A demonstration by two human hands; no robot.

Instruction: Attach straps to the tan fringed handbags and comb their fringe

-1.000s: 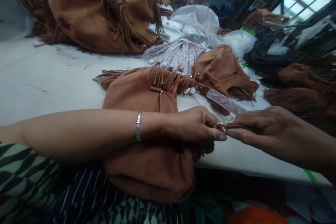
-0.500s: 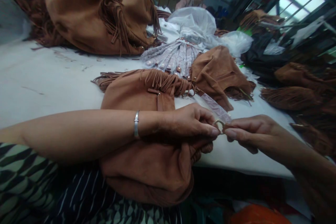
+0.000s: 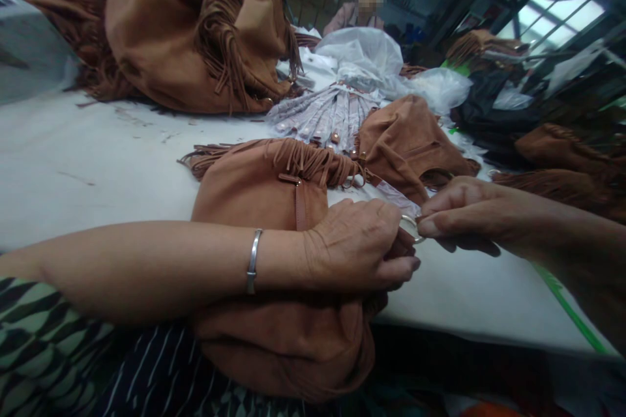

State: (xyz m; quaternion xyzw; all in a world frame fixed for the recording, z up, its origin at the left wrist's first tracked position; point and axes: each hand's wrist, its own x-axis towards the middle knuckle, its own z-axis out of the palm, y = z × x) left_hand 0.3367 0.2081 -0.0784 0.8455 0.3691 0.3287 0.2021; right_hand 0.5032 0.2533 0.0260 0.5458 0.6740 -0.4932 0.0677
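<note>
A brown suede bag (image 3: pixel 259 199) with fringe and a short zip lies on its side, partly over the table's front edge. My left hand (image 3: pixel 357 244), with a silver bangle at the wrist, rests across it. Its fingers are curled closed on brown leather at the bag's right end, largely hidden beneath the hand. A round metal ring (image 3: pixel 411 228) spans the gap between both hands. Thumb and fingers of my right hand (image 3: pixel 462 215) pinch the ring's right side. Just behind it a strap in clear plastic (image 3: pixel 397 195) runs back towards a second brown bag (image 3: pixel 405 137).
Wrapped straps (image 3: pixel 327 114) lie fanned out at the back of the white table (image 3: pixel 98 169). A large fringed bag (image 3: pixel 161 39) stands back left, clear plastic bags (image 3: pixel 362 49) at back centre. More brown bags (image 3: pixel 562 182) lie right. A person (image 3: pixel 352 13) is across the table.
My right hand has moved up slightly and turned on the ring. My left hand has rolled over, its back now showing more, and the ring has tilted.
</note>
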